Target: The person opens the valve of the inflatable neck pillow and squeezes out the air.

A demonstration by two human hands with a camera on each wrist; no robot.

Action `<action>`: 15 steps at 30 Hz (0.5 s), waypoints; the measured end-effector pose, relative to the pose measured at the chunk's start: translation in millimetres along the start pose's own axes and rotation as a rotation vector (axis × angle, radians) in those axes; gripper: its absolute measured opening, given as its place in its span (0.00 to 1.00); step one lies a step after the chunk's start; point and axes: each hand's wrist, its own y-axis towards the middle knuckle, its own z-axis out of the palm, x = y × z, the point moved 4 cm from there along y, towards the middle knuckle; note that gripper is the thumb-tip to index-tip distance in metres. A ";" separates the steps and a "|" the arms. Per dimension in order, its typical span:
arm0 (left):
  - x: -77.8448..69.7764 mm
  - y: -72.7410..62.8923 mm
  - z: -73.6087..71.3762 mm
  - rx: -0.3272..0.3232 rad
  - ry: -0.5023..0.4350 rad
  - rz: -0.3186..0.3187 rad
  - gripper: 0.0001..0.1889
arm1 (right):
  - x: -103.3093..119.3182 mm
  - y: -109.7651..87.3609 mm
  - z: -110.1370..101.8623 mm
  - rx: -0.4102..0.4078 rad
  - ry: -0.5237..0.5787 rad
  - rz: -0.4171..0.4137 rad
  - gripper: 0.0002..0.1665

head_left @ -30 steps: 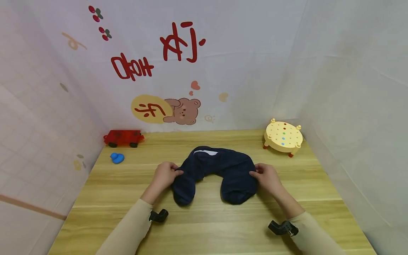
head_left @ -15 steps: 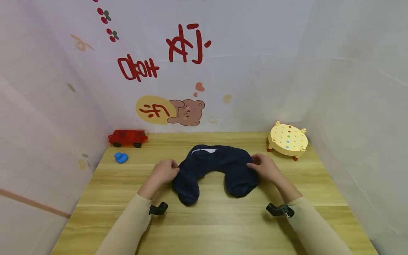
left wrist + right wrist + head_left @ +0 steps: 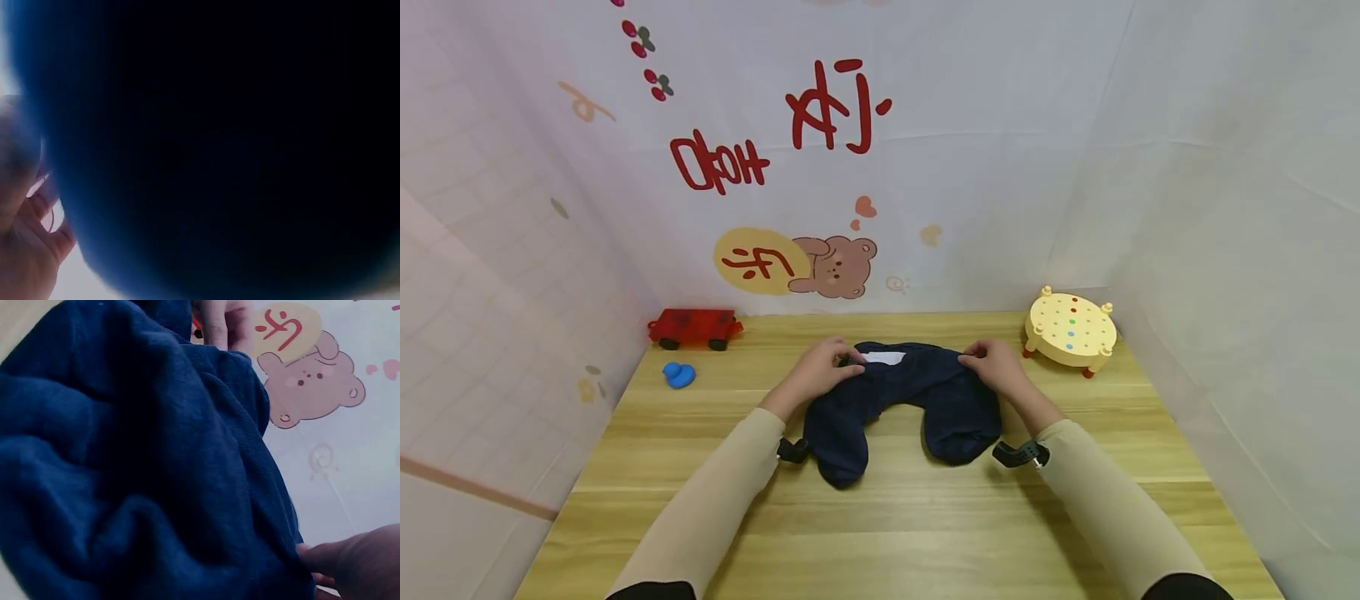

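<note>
A navy U-shaped neck pillow (image 3: 895, 386) lies on the wooden table with both ends towards me. A white patch (image 3: 884, 357) shows on its far curve. My left hand (image 3: 822, 367) pinches the far left part of the pillow beside that patch. On the far right edge, my right hand (image 3: 996, 365) holds the fabric between thumb and fingers. Dark cloth (image 3: 219, 150) fills most of the left wrist view, hiding most of that hand's fingertips. In the right wrist view, my right thumb (image 3: 319, 559) presses on the pillow's edge.
At the back left stand a red toy wagon (image 3: 695, 328) and a blue toy duck (image 3: 679, 375). A round yellow pegboard stool toy (image 3: 1071, 330) stands at the back right. White printed cloth walls (image 3: 970, 167) enclose the wooden table (image 3: 910, 517).
Both hands have moved from the pillow's outer sides forward and inward to its far curve. The pillow stays nearly in place.
</note>
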 end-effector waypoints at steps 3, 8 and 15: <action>3.0 4.8 2.1 -0.004 0.018 -0.009 0.07 | -1.7 2.9 1.8 -0.014 0.005 -0.007 0.10; 13.6 6.3 -2.9 -0.125 -0.042 -0.184 0.07 | -4.0 6.3 4.7 -0.048 -0.004 -0.007 0.08; 12.7 -3.4 -8.1 -0.202 -0.006 -0.373 0.18 | -0.9 -3.7 4.7 -0.094 -0.019 0.031 0.19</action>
